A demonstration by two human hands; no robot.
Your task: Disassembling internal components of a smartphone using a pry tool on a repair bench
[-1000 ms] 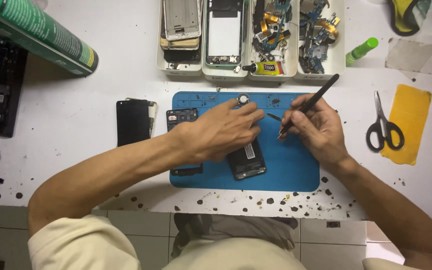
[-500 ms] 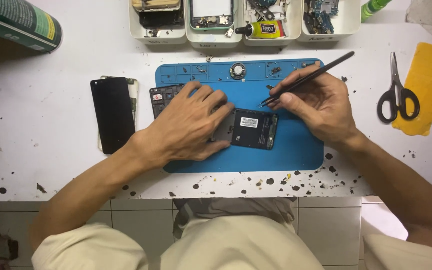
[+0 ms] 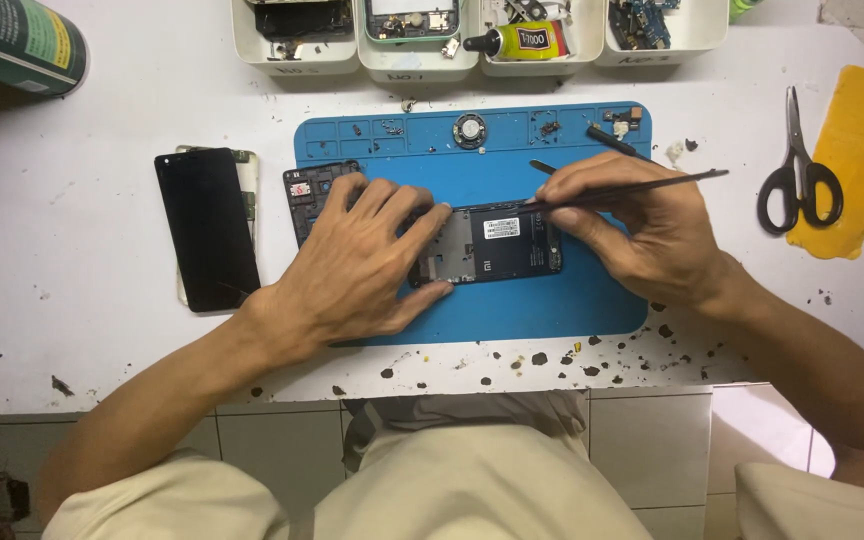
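An opened black phone body (image 3: 497,245) lies flat on a blue work mat (image 3: 562,300). My left hand (image 3: 362,265) presses down on the phone's left end, fingers spread over it. My right hand (image 3: 632,225) holds a thin black pry tool (image 3: 642,183) like a pen, its tip at the phone's upper right edge. A second black tool (image 3: 614,141) lies on the mat behind my right hand. A small round part (image 3: 469,130) sits in the mat's top row.
A black screen panel (image 3: 207,228) lies left of the mat, with a dark phone frame (image 3: 304,195) beside it. Black scissors (image 3: 800,175) and a yellow sheet (image 3: 857,160) are at right. White trays (image 3: 422,62) with parts and a glue tube (image 3: 522,41) line the back. A green can (image 3: 17,45) is top left.
The camera view has shifted downward and closer. The phone now lies lengthwise and my left hand has moved onto its left end. The pry tool's tip has come to the phone's upper edge.
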